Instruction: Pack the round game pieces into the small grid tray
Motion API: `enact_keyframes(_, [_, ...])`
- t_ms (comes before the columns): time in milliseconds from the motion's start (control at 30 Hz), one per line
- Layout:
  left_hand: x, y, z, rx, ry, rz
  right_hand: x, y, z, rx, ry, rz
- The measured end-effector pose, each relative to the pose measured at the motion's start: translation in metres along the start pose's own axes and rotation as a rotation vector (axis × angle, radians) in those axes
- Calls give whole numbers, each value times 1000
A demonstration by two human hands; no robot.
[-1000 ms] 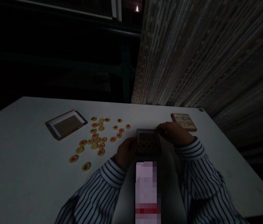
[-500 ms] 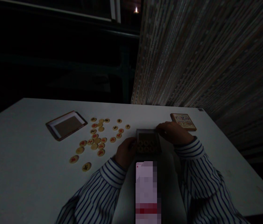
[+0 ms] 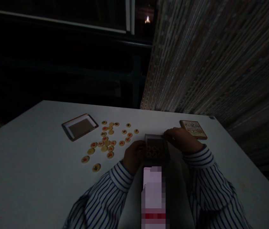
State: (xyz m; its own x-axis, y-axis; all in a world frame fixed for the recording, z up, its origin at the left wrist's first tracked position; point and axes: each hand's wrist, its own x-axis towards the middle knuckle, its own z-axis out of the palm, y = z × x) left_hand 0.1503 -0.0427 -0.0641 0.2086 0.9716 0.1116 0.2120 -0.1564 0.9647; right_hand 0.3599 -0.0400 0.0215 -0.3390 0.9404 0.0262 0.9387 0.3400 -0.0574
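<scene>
Small dark rectangular box, open-topped, pale-edged [image 3: 154, 136]: sitting in front of the person, between the two hands. Whether it is resting on the table or being held just above, cannot tell.

Inside, pale ring-like round pieces [image 3: 154, 149] are filling the near part in two rows; the far part is showing a flat brownish floor. Count uncertain, light poor.

Left hand [image 3: 132, 156]: fingers bending in at the box's left side, touching. Firmness of hold and finger gap hidden in shadow. Right hand [image 3: 185, 140]: fingers curling together at the far right corner, near or touching; grip unclear.

Sorting state: some pieces are lying inside; about two dozen loose, cream-coloured wooden-looking discs [image 3: 96, 167] are scattering leftward, outside it. Some are showing red marks, some black, a few blank faces.

Farther left, a shallow brown-rimmed tray with white inner walls [image 3: 88, 117] is lying open. Beyond the right hand, a flat square case with a printed cream cover [image 3: 193, 128] is lying face up. All are resting on a white table [image 3: 41, 159]. Nearer the person, a lit phone screen [image 3: 152, 194] is glowing, partly pixelated.
</scene>
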Motion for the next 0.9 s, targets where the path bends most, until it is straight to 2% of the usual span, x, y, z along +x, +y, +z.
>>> enact_keyframes(100, [-1,9,-7,-2,37,68,0,-1,-1,-2,31,-12])
enact_keyframes(233, [0,26,-28,-70,162,90,-1,-4,-3,0,77,-49])
enact_keyframes(367, [1,43,-63,-131,339,58,-1,-5,-2,3,89,-70])
enact_keyframes(533, [-2,54,-110,-152,497,39,1,-8,0,31,99,-80])
enact_keyframes(633, [-6,57,-127,-112,560,38,2,-11,2,54,136,-83])
enact_keyframes(733, [-6,54,-128,-23,485,21,8,-16,6,56,162,-71])
enact_keyframes(867, [5,39,-111,188,163,87,27,-26,11,43,91,-73])
enact_keyframes(900, [10,35,-105,256,118,106,32,-29,12,30,65,-78])
